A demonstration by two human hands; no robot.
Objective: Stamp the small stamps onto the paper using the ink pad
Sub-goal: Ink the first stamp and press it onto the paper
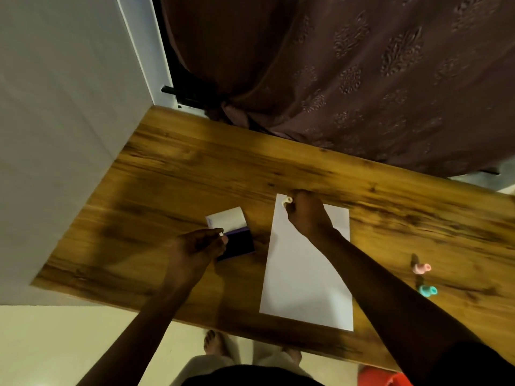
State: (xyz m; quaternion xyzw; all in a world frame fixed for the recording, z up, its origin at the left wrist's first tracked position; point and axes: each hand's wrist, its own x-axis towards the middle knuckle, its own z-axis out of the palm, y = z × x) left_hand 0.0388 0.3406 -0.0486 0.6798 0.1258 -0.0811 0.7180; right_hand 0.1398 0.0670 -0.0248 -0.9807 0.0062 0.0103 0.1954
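beside paper (306, 274): pink stamp (421, 268), teal stamp (427, 290), well apart.

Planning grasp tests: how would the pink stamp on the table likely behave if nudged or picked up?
The pink stamp looks small and plastic, so probably light and rigid. It appears to lie on its side on the table, and its round shape suggests it may roll when nudged. Its narrow, smooth-looking body may slip in a loose pinch.

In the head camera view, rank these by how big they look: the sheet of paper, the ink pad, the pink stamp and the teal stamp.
1. Paper, by far the largest.
2. Ink pad, open, partly hidden by the left hand.
3. Pink stamp and teal stamp: they look alike, so no ranking between them.
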